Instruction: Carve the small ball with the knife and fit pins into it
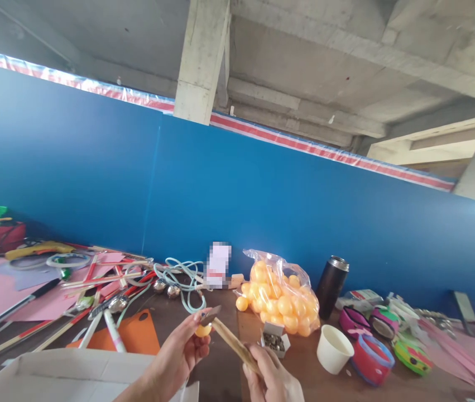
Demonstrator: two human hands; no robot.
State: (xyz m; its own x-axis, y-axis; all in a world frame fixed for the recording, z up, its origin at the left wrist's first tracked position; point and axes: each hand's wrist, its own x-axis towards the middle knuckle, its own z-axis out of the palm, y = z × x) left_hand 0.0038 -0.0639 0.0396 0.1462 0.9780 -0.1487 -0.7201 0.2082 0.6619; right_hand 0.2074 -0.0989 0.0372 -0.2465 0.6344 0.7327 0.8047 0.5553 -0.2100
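My left hand point(181, 356) pinches a small orange ball point(202, 330) between thumb and fingertips, low in the middle of the view. My right hand point(271, 378) grips the wooden handle of a small hammer point(231, 338), whose dark metal head point(211, 316) rests on or just above the ball. A clear plastic bag full of orange balls point(281, 298) lies just behind the hands, with one loose ball point(241, 303) beside it. A small open box of metal tacks point(276, 340) sits right of the hammer handle.
A white paper cup point(334, 348), a black flask point(331, 286) and coloured tape rolls point(372, 357) stand to the right. Sticks, cords, metal bells, pink and orange sheets point(134, 334) clutter the left. An open cardboard box point(73, 374) sits nearest me. A blue wall rises behind the table.
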